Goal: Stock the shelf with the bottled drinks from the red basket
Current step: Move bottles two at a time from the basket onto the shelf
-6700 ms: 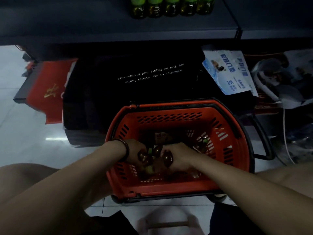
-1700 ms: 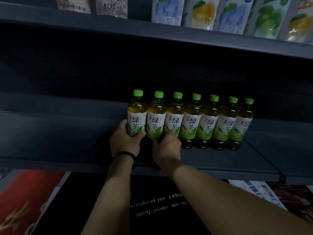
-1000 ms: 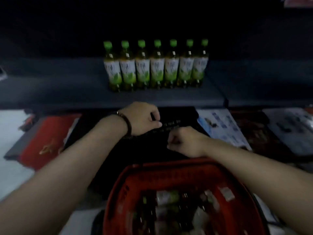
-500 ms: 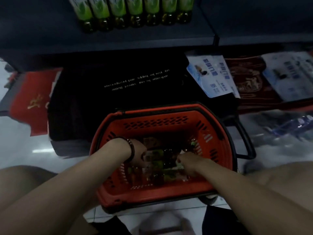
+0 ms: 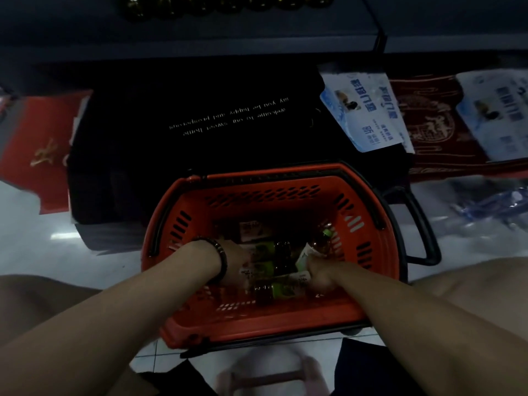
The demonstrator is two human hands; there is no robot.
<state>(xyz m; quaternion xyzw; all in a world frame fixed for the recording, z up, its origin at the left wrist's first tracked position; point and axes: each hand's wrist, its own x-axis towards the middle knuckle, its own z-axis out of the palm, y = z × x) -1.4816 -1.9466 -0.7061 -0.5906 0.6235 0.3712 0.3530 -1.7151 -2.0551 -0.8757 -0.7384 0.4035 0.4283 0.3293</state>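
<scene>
Our left hand (image 5: pixel 238 264) and right hand (image 5: pixel 318 277) apparently clench green-labelled plastic bottles (image 5: pixel 275 290) in the red plastic basket (image 5: pixel 257 324); we risk slick, crowded bottles slipping

The red perforated plastic basket (image 5: pixel 268 195) is smooth with a dull sheen. Its black plastic handle (image 5: pixel 423 227) on the right looks matt. The clear plastic drink bottles with green labels (image 5: pixel 271 265) glint, and their wraps are glossy. The pale tiled floor (image 5: pixel 28 241) on the left is polished and reflective. The far dark grey shelf (image 5: pixel 200 35) is matt. The black mat with white lettering (image 5: pixel 171 155) looks like dull cloth.
</scene>
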